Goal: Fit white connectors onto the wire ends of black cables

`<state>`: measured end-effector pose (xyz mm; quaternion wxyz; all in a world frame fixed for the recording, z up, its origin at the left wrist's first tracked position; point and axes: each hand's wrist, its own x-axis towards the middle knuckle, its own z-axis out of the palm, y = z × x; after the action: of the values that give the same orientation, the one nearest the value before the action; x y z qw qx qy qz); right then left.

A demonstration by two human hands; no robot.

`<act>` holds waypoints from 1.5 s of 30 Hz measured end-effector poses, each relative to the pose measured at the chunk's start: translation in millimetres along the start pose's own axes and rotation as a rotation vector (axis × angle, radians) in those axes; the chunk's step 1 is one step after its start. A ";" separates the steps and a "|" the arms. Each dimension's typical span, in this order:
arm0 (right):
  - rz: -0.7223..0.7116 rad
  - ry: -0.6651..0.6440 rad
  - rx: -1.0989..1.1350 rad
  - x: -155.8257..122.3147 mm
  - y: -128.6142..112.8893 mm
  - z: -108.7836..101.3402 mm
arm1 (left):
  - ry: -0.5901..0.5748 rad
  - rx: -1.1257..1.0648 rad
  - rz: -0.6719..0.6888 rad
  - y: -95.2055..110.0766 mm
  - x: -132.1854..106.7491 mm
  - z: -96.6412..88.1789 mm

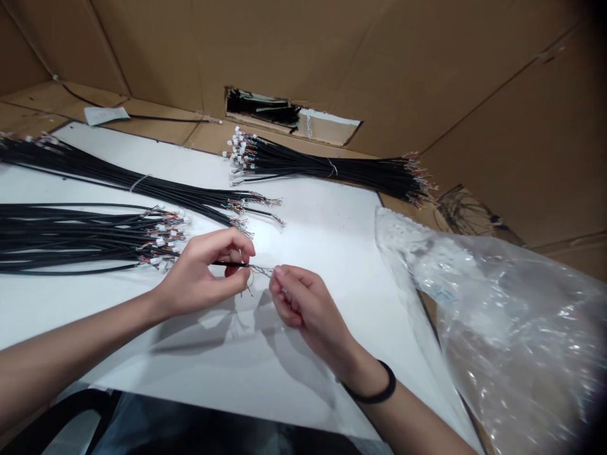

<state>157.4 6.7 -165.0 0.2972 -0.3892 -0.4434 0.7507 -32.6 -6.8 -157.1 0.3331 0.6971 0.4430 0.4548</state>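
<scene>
Over the white work surface I hold one black cable (231, 263) between both hands. My left hand (208, 268) is closed on its jacket near the stripped end, thumb and fingers pinching it. From that end come silvery strands and a few thin coloured wires (258, 270), some hanging downward. My right hand (303, 297) pinches the tips of the silvery strands, fingers curled in. Left of my left hand lies a group of black cables (85, 240) with white connectors at their right ends. Behind it stretches a tied bundle of black cables (137, 180) with bare wire ends.
Another tied cable bundle (327, 165) lies at the back. Clear plastic sheeting (512, 316) covers the right side. Cardboard walls (294, 50) with a cut slot (327, 123) stand behind. A white paper tag (107, 115) and a single cable (165, 119) lie at back left.
</scene>
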 end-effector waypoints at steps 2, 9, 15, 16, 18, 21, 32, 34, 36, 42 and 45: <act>0.058 -0.090 0.087 1.0 1.3 0.9 | 0.006 -0.024 -0.008 0.1 0.6 0.0; 0.063 -0.160 0.120 -4.0 1.5 8.2 | -0.005 0.000 0.022 0.5 0.2 0.9; 0.071 -0.113 0.073 -3.5 1.6 12.3 | -0.058 0.039 0.054 -0.2 -0.9 1.7; 0.070 -0.101 0.068 -3.2 2.0 12.4 | -0.067 0.043 0.059 -0.2 -1.0 1.8; 0.066 -0.082 0.062 -2.7 2.6 12.3 | -0.079 0.048 0.059 0.0 -1.1 2.0; 0.064 -0.072 0.055 -2.5 2.5 11.4 | -0.092 0.054 0.068 0.5 -0.4 2.0; 0.086 -0.066 0.107 -1.0 0.8 6.9 | -0.108 0.112 0.134 1.9 0.9 0.7; 0.104 -0.078 0.127 -0.9 -0.3 6.2 | -0.111 0.106 0.145 1.9 0.9 0.6; 0.128 -0.096 0.143 -1.0 -1.7 5.5 | -0.114 0.104 0.159 2.0 1.0 0.5; 0.141 -0.115 0.191 -1.3 -4.4 3.7 | -0.094 0.113 0.195 1.9 1.5 0.2; 0.144 -0.120 0.234 -0.9 -3.7 2.8 | -0.103 0.099 0.187 1.4 1.8 0.3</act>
<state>155.9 6.4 -160.5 0.2590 -0.3371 -0.3406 0.8386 -31.5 -5.8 -155.4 0.2767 0.7734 0.3804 0.4249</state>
